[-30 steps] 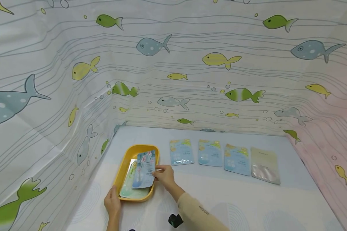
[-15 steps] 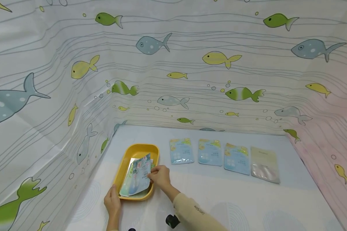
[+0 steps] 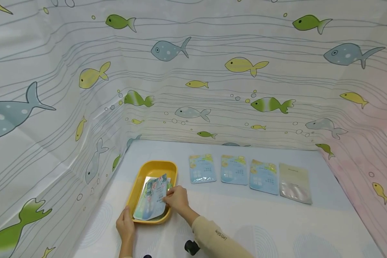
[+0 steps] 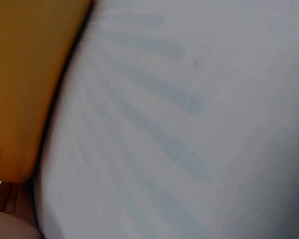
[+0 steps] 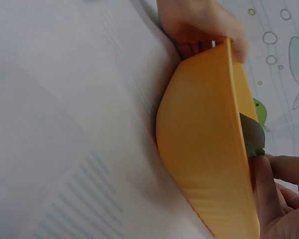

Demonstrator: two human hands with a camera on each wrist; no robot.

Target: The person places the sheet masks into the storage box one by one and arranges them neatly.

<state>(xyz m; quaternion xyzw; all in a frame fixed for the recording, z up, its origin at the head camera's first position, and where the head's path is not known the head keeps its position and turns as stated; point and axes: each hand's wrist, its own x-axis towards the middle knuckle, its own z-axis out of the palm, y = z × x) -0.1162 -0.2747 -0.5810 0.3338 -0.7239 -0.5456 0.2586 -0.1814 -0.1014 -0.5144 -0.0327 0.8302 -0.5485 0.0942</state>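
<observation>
A yellow tray (image 3: 161, 168) stands on the left of the table. My left hand (image 3: 125, 225) grips its near left corner; in the right wrist view the thumb of my left hand (image 5: 202, 22) lies over the rim. With thumb and fingertips my right hand (image 3: 178, 199) pinches the right edge of a blue face mask packet (image 3: 154, 200) with a pink and teal print. The packet is tilted and bent inside the tray, overlapping a pale green packet (image 3: 147, 180) that is mostly hidden. In the right wrist view a dark corner of the packet (image 5: 254, 135) shows above the rim.
To the right, three light blue packets (image 3: 202, 169) and one silver-beige packet (image 3: 295, 183) lie in a row on the white patterned table (image 3: 232, 215). Fish-printed cloth walls (image 3: 213, 43) surround the back and sides. A small black object (image 3: 191, 247) shows beside my right sleeve.
My right hand has moved down and left with the blue packet, which has gone from nearly flat over the tray to tilted and bent within it. My left hand keeps its place.
</observation>
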